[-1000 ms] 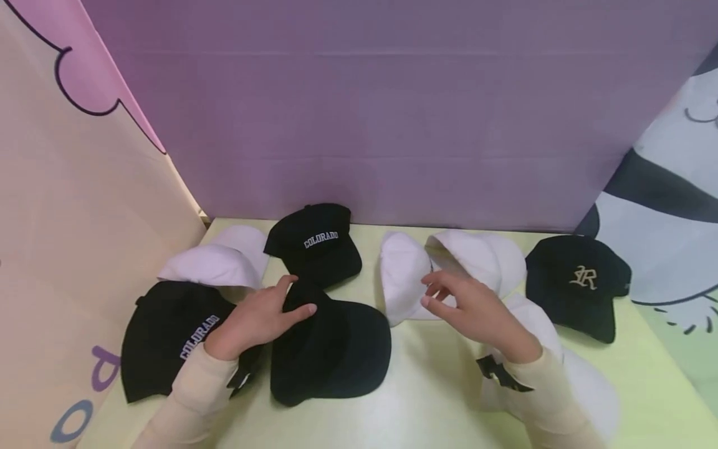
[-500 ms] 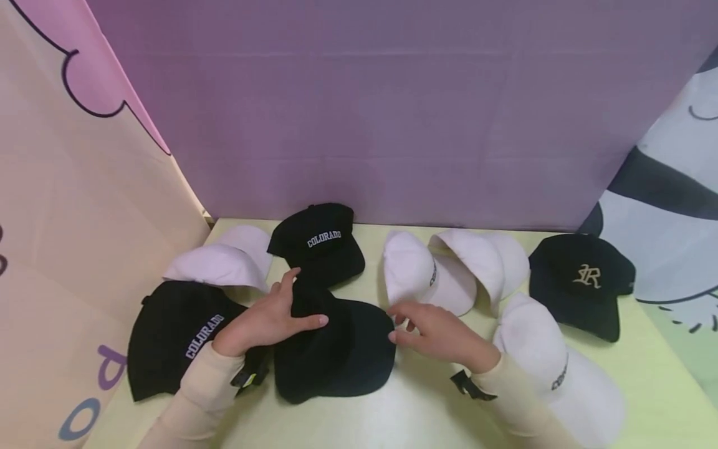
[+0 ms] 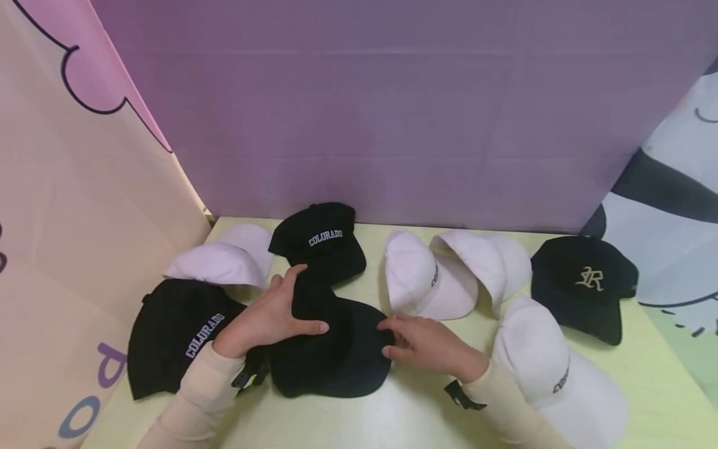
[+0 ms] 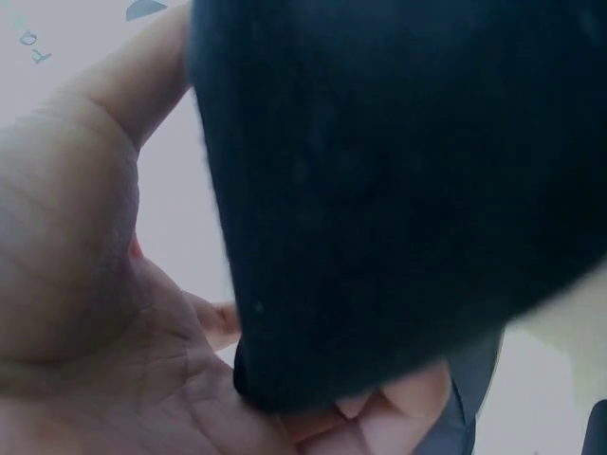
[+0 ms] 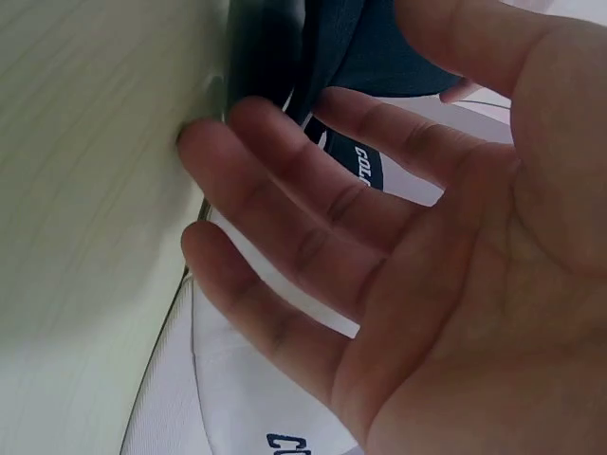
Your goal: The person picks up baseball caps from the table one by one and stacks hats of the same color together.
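A plain black baseball cap (image 3: 348, 349) lies in the middle of the head view, its brim toward the right. My left hand (image 3: 266, 318) grips its crown, the thumb laid across the near side. In the left wrist view, fingers (image 4: 408, 408) of that hand curl under the black cloth. At the brim's right edge is my right hand (image 3: 429, 343), index fingertip touching it. In the right wrist view, this hand's fingers (image 5: 313, 246) are loosely extended, low by the table, with the brim just beyond them.
Two black COLORADO caps, one at left (image 3: 174, 337) and one behind (image 3: 322, 240), lie near a pale cap (image 3: 215, 262). White caps (image 3: 409, 268) stand right of centre, another white cap (image 3: 533, 349) beside my right forearm. A black cap with a gold monogram (image 3: 578, 287) sits far right. A purple partition (image 3: 364, 125) backs the table.
My right hand has come left and down from above the white caps to the black cap's brim. My left hand stays at the crown; the cap has barely shifted.
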Available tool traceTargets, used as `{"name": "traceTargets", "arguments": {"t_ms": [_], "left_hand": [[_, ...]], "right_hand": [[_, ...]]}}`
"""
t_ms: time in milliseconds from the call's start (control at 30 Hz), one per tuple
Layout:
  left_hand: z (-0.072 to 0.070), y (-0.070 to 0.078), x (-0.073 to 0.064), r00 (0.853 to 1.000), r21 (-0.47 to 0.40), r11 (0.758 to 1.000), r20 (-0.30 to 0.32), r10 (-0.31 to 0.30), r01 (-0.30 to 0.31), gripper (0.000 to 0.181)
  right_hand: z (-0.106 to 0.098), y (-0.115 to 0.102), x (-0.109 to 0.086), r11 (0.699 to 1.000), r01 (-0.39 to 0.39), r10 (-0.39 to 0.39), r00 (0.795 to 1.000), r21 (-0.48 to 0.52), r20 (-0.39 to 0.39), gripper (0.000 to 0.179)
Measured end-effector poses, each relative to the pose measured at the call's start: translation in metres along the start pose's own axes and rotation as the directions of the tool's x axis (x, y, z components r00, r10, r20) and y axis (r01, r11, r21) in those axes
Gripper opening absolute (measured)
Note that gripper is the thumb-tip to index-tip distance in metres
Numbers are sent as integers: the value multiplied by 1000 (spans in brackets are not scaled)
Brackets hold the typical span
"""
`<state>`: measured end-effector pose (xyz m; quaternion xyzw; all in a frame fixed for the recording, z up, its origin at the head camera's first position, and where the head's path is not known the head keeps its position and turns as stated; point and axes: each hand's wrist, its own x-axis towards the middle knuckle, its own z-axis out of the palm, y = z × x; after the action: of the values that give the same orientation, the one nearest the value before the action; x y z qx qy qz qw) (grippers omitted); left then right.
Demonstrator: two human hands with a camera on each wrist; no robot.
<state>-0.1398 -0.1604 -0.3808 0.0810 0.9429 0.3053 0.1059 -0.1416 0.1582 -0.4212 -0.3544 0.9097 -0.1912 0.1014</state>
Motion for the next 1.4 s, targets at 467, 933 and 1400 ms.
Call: {"name": "traceTargets", "arguments": {"t_ms": [467,933,1400], "left_hand": [[-5,2,3,998,-15,998,-45,55,-55,107],[-8,4,2,946,-88,943,-3,323,-322,93],[7,13,1,922,-94,924,88,378,-370,96]], "right_hand": [[0,-11,1,998,26,-29,998,48,53,34],[-3,-33,-7,993,96,-104,985,65,139,20],[-11,-27,-10,990,85,-102,983,113,154,25]]}}
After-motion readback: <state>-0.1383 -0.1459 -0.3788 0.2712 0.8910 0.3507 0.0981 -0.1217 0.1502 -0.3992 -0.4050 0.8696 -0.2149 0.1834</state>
